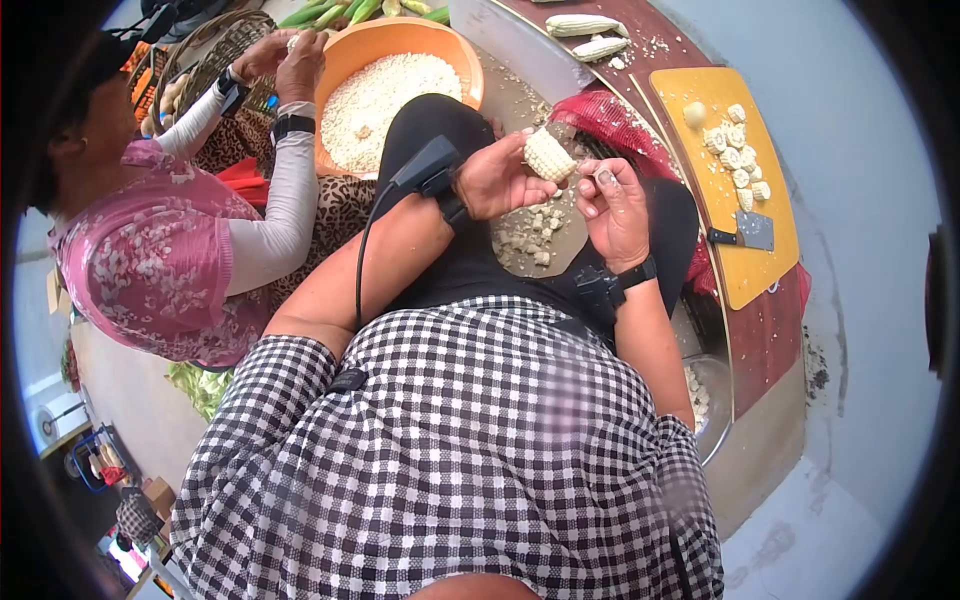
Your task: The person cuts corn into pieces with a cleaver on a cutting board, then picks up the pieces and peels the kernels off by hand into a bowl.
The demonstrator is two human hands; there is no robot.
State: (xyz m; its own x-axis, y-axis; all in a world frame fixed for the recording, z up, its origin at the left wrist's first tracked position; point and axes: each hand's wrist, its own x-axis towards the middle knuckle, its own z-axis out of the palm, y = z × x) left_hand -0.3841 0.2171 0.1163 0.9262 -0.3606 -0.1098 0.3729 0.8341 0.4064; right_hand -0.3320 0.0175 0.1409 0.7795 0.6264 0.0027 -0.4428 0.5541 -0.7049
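Observation:
A short, pale corn cob [548, 156] covered in kernels is held above my lap. My left hand [497, 180] grips it, thumb along the upper side and fingers beneath. My right hand [617, 208] is closed in a pinch at the cob's right end; whatever lies between those fingertips is too small to make out. Below the hands, cob bits and loose kernels [535, 235] are scattered between my legs.
To the right, a yellow cutting board [760, 275] carries cut cob pieces [735, 150] and a cleaver [752, 232]. Whole cobs [585, 25] lie behind it. An orange basin [465, 70] holds kernels [385, 105]. A co-worker [160, 240] sits close on the left.

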